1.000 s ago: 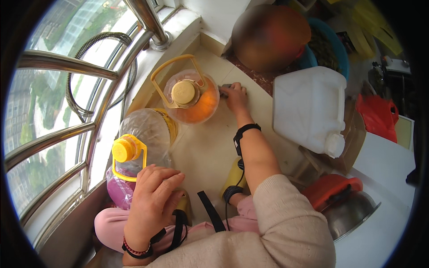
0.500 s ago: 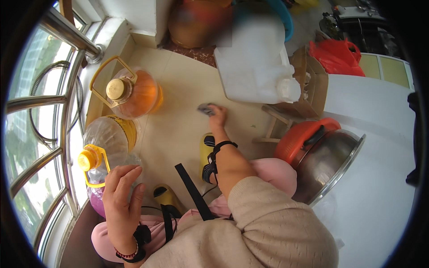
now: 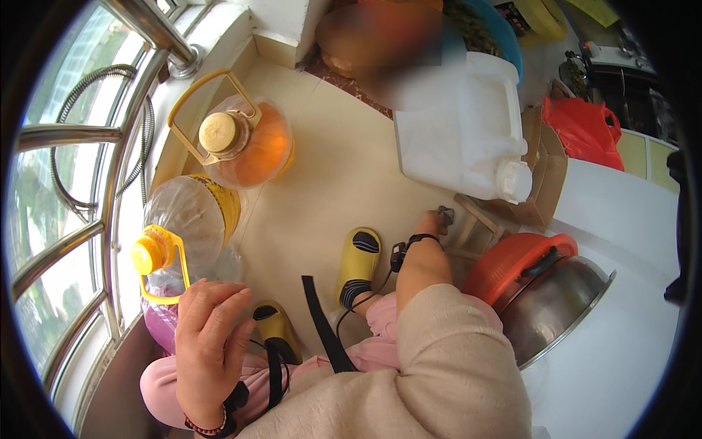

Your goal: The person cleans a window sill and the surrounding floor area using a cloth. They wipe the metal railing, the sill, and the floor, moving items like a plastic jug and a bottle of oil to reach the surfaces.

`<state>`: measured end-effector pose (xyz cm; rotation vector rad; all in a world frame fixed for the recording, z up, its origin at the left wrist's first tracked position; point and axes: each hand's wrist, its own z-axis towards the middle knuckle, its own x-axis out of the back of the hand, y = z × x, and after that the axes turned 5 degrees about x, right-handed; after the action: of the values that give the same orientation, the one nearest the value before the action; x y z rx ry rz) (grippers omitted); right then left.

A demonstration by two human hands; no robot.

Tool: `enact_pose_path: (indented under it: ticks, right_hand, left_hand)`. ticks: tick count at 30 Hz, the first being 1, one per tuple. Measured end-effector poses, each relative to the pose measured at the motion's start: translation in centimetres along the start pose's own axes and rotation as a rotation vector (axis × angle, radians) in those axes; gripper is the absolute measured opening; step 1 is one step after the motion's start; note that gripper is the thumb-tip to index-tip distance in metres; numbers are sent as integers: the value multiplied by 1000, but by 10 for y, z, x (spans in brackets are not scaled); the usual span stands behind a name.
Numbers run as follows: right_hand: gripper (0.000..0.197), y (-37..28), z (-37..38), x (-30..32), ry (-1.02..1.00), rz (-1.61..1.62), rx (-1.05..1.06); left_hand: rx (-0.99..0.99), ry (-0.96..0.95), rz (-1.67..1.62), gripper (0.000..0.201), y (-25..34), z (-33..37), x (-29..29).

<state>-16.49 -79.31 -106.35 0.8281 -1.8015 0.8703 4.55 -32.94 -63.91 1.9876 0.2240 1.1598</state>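
Grey rag [image 3: 445, 215] pinched in right hand [image 3: 433, 223] on floor [image 3: 329, 175]; left hand [image 3: 208, 333] open, fingers spread beside empty plastic jug [image 3: 179, 227]

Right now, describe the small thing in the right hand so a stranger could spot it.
Start at the big white plastic jerrycan lying on the tiled floor. Just below its capped spout, the right hand pinches a small grey wad, seemingly cloth, beside a low wooden stool; it is the only grey scrap there.
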Motion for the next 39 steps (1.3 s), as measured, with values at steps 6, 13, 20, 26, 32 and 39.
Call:
enact_pose_path:
  ticks: [6,13,20,26,32,39]
  right_hand:
    - [68,-26,-151,-17,79,299,91]
    - [48,-24,-241,-49,-192,-153,1098]
    - [45,-61,-204,-47,-101,119,895]
    - [68,-136,-215,-56,-289,-215,695]
    - [60,-192,-242,-76,-451,-348,1291]
    - [61,-101,-226,-45,-513,-343,1610]
  left_hand:
    - [-29,-29,-24,30,4,3,-3]
    - [-41,-15,-20,31,0,5,-1]
    - [-47,21,-16,34,-2,5,3]
    - [-73,-15,-19,34,0,5,0]
    - [-66,-44,-6,34,2,5,2]
    - [-107,-39,21,35,6,7,6]
